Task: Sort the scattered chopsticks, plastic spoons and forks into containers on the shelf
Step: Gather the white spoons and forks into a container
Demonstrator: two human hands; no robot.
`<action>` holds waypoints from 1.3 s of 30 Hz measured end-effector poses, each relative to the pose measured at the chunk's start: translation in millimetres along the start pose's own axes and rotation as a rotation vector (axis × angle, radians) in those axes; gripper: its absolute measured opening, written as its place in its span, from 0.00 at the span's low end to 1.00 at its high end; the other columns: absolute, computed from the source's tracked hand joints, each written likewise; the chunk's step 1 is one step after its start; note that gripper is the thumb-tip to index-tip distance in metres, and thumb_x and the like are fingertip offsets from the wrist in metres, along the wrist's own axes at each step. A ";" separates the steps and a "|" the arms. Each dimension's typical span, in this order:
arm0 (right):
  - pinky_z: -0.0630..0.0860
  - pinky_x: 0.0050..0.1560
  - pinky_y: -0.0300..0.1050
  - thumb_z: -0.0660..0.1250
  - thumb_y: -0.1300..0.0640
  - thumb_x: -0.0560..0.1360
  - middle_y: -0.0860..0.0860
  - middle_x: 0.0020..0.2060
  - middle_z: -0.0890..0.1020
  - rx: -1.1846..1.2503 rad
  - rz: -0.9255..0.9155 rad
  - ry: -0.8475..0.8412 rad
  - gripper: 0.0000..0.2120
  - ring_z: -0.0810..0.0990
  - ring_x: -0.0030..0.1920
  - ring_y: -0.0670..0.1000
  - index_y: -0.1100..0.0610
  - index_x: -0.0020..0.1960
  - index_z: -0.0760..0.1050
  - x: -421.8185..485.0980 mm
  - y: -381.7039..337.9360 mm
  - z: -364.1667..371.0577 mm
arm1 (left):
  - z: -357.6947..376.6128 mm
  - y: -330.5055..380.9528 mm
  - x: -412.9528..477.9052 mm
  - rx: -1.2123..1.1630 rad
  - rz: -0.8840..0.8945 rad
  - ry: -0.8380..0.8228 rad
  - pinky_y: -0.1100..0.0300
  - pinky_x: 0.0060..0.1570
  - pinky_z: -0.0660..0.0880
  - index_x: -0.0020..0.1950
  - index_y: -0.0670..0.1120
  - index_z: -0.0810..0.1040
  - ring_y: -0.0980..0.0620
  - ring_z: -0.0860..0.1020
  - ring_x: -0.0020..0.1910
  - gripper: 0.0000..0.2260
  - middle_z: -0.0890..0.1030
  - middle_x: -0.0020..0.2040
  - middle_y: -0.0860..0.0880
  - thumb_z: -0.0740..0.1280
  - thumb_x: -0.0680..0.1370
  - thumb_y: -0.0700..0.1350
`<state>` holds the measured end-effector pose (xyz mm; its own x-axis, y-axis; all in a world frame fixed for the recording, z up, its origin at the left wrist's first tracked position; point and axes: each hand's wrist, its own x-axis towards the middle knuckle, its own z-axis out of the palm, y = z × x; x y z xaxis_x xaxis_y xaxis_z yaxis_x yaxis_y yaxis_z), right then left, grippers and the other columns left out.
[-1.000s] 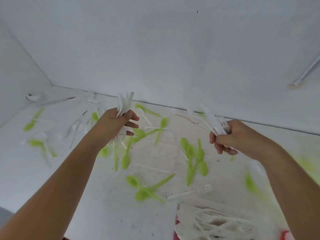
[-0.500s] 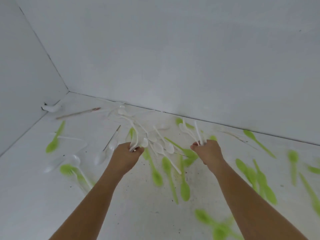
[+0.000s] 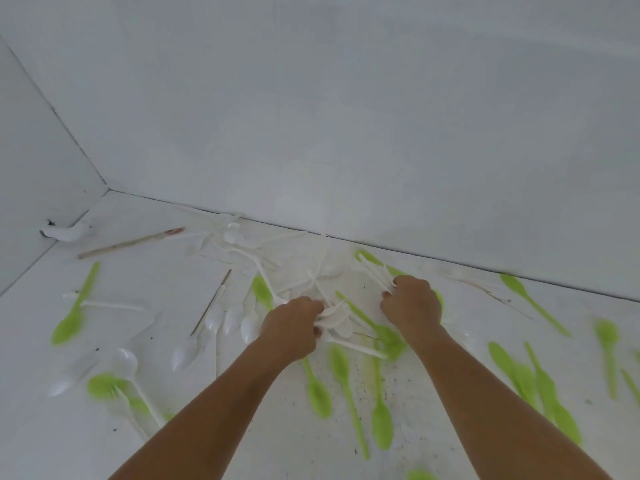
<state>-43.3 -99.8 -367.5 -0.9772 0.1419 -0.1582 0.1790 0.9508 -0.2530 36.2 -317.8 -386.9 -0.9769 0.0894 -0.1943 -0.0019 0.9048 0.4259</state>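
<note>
Left hand (image 3: 291, 323) is clenched round a bundle of white forks and spoons (image 3: 337, 318), heads fanning out to its right. Right hand (image 3: 412, 306) is grasping a few white utensils (image 3: 375, 271). They stick out up-left past the knuckles, and the type isn't readable. Both hands are down at the white surface (image 3: 242, 445), just in front of the white cutlery pile (image 3: 249, 251) heaped near the back wall (image 3: 346, 116).

Relative to that pile:
- Brown chopstick (image 3: 131, 242) lies to the left, towards the wall corner.
- Thinner chopstick (image 3: 211, 303) is front-left, beside a cluster of white spoons (image 3: 228, 320).
- Green spoon (image 3: 74, 313) is far left, with a white handle crossing it.
- Three green spoons (image 3: 341, 368) are in front, nearer the camera than the hands.
- More green spoons (image 3: 533, 299) are spread to the right, blurred near the frame edge.
- White spoon (image 3: 128, 362) is front-left, overlapping a green one (image 3: 100, 384).
- Small white lump (image 3: 65, 233) is far left against the side wall. I can't tell what it is.
</note>
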 end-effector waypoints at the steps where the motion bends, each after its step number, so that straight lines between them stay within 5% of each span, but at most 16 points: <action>1: 0.71 0.40 0.44 0.68 0.53 0.74 0.50 0.39 0.79 0.019 -0.003 0.028 0.06 0.81 0.45 0.60 0.54 0.40 0.75 1.2 -1.3 -3.4 | -2.4 -2.2 0.0 -0.028 -0.009 -0.004 0.53 0.49 0.77 0.51 0.50 0.77 0.48 0.80 0.52 0.03 0.76 0.49 0.54 0.68 0.79 0.47; 3: 0.68 0.36 0.45 0.66 0.57 0.72 0.49 0.34 0.76 0.080 -0.030 0.102 0.07 0.76 0.39 0.60 0.56 0.37 0.72 2.5 -3.1 -10.8 | -12.1 -6.4 -4.6 -0.137 -0.024 0.030 0.55 0.49 0.76 0.46 0.51 0.76 0.48 0.80 0.53 0.03 0.74 0.46 0.57 0.69 0.78 0.46; 6: 0.71 0.33 0.47 0.67 0.58 0.74 0.52 0.31 0.80 0.325 -0.085 0.137 0.07 0.78 0.36 0.59 0.58 0.38 0.75 3.3 -8.7 -24.8 | -38.5 -13.4 -20.4 -0.386 -0.127 0.194 0.58 0.50 0.74 0.55 0.48 0.81 0.53 0.79 0.52 0.08 0.78 0.49 0.56 0.73 0.78 0.46; 10: 0.77 0.36 0.44 0.69 0.56 0.77 0.51 0.32 0.85 0.680 -0.032 -0.229 0.04 0.81 0.34 0.49 0.51 0.47 0.82 -4.6 -29.2 -31.1 | -69.0 -32.9 -49.1 -0.581 -0.264 0.265 0.60 0.37 0.73 0.45 0.48 0.81 0.55 0.76 0.31 0.07 0.80 0.35 0.48 0.71 0.79 0.51; 13: 0.77 0.39 0.47 0.76 0.47 0.73 0.54 0.33 0.84 0.555 -0.055 -0.279 0.12 0.82 0.36 0.53 0.56 0.41 0.82 -10.4 -48.1 -9.7 | -73.9 -45.7 -63.3 -0.756 -0.384 0.295 0.57 0.37 0.72 0.49 0.50 0.83 0.54 0.75 0.31 0.06 0.78 0.31 0.56 0.66 0.81 0.45; 17: 0.70 0.35 0.43 0.78 0.39 0.67 0.47 0.35 0.79 0.228 -0.131 -0.242 0.19 0.81 0.38 0.52 0.53 0.40 0.77 -18.4 -74.2 16.5 | -64.2 -49.7 -58.8 -0.834 -0.518 0.276 0.60 0.31 0.72 0.49 0.43 0.81 0.57 0.75 0.26 0.09 0.80 0.30 0.53 0.62 0.77 0.36; 21: 0.74 0.43 0.43 0.70 0.49 0.70 0.47 0.38 0.75 0.056 -0.190 -0.239 0.10 0.83 0.49 0.56 0.52 0.49 0.79 -28.3 -83.6 26.1 | -61.9 -53.7 -40.9 -0.949 -0.538 0.270 0.57 0.34 0.76 0.53 0.43 0.78 0.51 0.82 0.37 0.12 0.84 0.38 0.49 0.61 0.74 0.32; 25: 0.72 0.39 0.43 0.67 0.55 0.69 0.48 0.36 0.78 0.158 -0.117 -0.234 0.04 0.78 0.39 0.56 0.54 0.37 0.73 -27.3 -81.8 17.1 | -66.0 -60.9 -17.7 -1.060 -0.549 0.169 0.55 0.36 0.77 0.45 0.40 0.82 0.47 0.82 0.39 0.08 0.85 0.40 0.42 0.69 0.67 0.37; 29: 0.69 0.30 0.41 0.71 0.55 0.67 0.49 0.27 0.77 0.337 0.010 -0.272 0.11 0.76 0.29 0.51 0.57 0.31 0.72 -25.7 -75.4 0.7 | -69.1 -76.1 8.9 -0.932 -0.436 0.028 0.50 0.48 0.81 0.40 0.40 0.84 0.49 0.83 0.35 0.11 0.86 0.37 0.43 0.78 0.72 0.47; 34: 0.61 0.28 0.41 0.74 0.64 0.66 0.55 0.23 0.73 0.673 0.207 -0.303 0.11 0.66 0.22 0.51 0.61 0.27 0.76 -35.6 -63.7 -15.8 | -78.7 -79.2 35.6 -0.570 -0.190 0.013 0.56 0.41 0.80 0.39 0.54 0.80 0.53 0.83 0.35 0.08 0.82 0.34 0.59 0.77 0.69 0.54; 36: 0.61 0.28 0.41 0.74 0.65 0.68 0.55 0.23 0.73 0.740 0.245 -0.291 0.11 0.66 0.22 0.50 0.61 0.29 0.76 -40.5 -60.2 -17.2 | -83.0 -86.5 48.2 -0.249 0.041 -0.010 0.53 0.43 0.80 0.42 0.56 0.77 0.53 0.81 0.42 0.06 0.79 0.41 0.58 0.72 0.69 0.47; 39: 0.60 0.27 0.40 0.78 0.64 0.70 0.52 0.23 0.70 0.833 0.276 -0.281 0.10 0.64 0.21 0.49 0.63 0.35 0.78 -42.1 -53.4 -15.5 | -92.8 -92.8 66.7 0.170 0.286 -0.203 0.57 0.46 0.78 0.60 0.57 0.79 0.52 0.80 0.52 0.22 0.75 0.58 0.59 0.69 0.69 0.39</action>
<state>-13.5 -152.3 -332.5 -0.8430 0.1583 -0.5140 0.5332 0.3717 -0.7600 -48.6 -434.5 -357.4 -0.8705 0.4132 -0.2675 0.3165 0.8861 0.3387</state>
